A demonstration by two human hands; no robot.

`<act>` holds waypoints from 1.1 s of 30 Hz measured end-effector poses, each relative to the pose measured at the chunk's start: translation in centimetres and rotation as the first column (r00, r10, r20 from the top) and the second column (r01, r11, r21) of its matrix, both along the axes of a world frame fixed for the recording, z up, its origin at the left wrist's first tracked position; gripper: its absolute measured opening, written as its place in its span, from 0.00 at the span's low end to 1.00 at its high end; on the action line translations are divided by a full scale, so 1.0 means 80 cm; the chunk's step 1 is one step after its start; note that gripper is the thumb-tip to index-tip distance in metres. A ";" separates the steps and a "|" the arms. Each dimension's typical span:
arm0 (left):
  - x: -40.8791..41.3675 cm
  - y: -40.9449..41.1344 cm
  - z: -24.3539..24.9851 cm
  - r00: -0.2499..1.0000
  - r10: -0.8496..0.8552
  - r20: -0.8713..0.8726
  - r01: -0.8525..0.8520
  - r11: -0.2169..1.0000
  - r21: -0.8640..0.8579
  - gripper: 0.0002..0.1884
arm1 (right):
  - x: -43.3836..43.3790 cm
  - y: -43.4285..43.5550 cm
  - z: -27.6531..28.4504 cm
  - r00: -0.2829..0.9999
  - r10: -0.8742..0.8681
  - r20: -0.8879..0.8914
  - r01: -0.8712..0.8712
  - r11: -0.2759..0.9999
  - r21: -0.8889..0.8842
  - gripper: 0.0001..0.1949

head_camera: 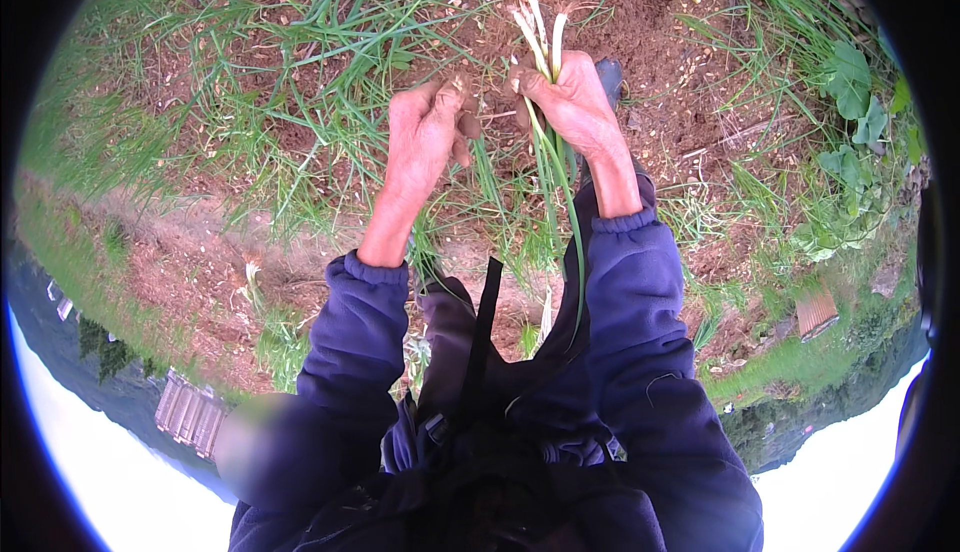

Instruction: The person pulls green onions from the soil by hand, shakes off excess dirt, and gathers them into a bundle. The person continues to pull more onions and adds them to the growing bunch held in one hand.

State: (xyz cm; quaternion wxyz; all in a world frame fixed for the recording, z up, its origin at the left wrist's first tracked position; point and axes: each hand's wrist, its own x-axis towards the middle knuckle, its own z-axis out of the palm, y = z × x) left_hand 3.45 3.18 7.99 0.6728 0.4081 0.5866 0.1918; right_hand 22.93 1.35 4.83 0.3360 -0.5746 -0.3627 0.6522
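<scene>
My right hand [579, 105] grips a small bunch of spring onions [541, 38] around their lower stems. Their white root ends point away from me, and the long green leaves [553, 165] hang back toward my right leg. To the left of the bunch is my left hand [424, 128], its fingers curled and the thumb against the forefinger. Soil coats the fingertips of both hands. A thin pale strand [496, 114] shows between the hands; whether my left fingers hold it is unclear.
Green onion plants [322, 64] grow thickly in the reddish soil [652, 34] ahead and to the left. Another pulled bunch [253, 282] lies on the ground at left. Broad-leaved plants [849, 83] stand at right. My shoe [610, 80] is just beyond my right wrist.
</scene>
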 end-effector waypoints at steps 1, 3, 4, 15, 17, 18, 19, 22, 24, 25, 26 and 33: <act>-0.003 0.004 -0.006 1.000 0.016 0.021 -0.016 1.000 -0.007 0.24 | -0.003 0.000 -0.001 0.999 0.029 0.035 -0.031 0.999 0.037 0.10; 0.002 0.007 -0.023 0.990 0.069 0.125 -0.069 0.998 -0.008 0.26 | -0.010 -0.001 -0.003 1.000 -0.007 0.023 0.006 0.999 0.045 0.11; 0.005 0.009 -0.028 0.981 0.066 0.183 -0.069 0.998 0.010 0.26 | -0.012 -0.002 -0.005 0.999 0.021 0.038 -0.023 0.998 0.051 0.10; 0.009 0.013 -0.068 0.795 0.325 0.513 -0.203 0.938 -0.279 0.09 | -0.016 -0.002 -0.004 0.993 0.032 0.114 -0.040 0.997 0.065 0.11; 0.008 0.012 -0.073 0.770 0.356 0.530 -0.217 0.927 -0.307 0.08 | -0.015 -0.003 -0.006 0.996 0.026 0.088 -0.030 0.999 0.038 0.10; 0.007 0.012 -0.076 0.757 0.371 0.537 -0.224 0.920 -0.320 0.08 | -0.015 -0.002 -0.006 0.997 0.023 0.074 -0.025 0.999 0.025 0.10; 0.008 0.010 -0.078 0.739 0.401 0.541 -0.250 0.910 -0.332 0.08 | -0.016 -0.002 -0.006 0.998 0.010 0.066 -0.013 0.999 0.036 0.10; 0.013 0.008 -0.081 0.709 0.449 0.545 -0.306 0.891 -0.336 0.08 | -0.018 -0.001 -0.001 0.999 -0.036 0.040 0.035 0.999 0.040 0.10; 0.014 0.007 -0.080 0.726 0.430 0.536 -0.316 0.902 -0.295 0.07 | -0.017 0.001 0.007 0.997 -0.078 0.015 0.078 0.997 0.004 0.11; 0.013 0.008 -0.080 0.730 0.416 0.541 -0.316 0.909 -0.273 0.07 | -0.014 0.000 0.001 0.997 -0.068 -0.019 0.069 0.997 0.024 0.10; 0.012 0.008 -0.082 0.734 0.403 0.546 -0.315 0.915 -0.251 0.07 | -0.009 -0.003 -0.010 0.997 -0.058 -0.053 0.060 0.997 0.046 0.11; 0.017 0.012 -0.074 0.761 0.510 0.401 -0.450 0.860 -0.240 0.10 | -0.010 0.006 0.015 0.965 -0.183 -0.189 0.165 0.980 -0.109 0.13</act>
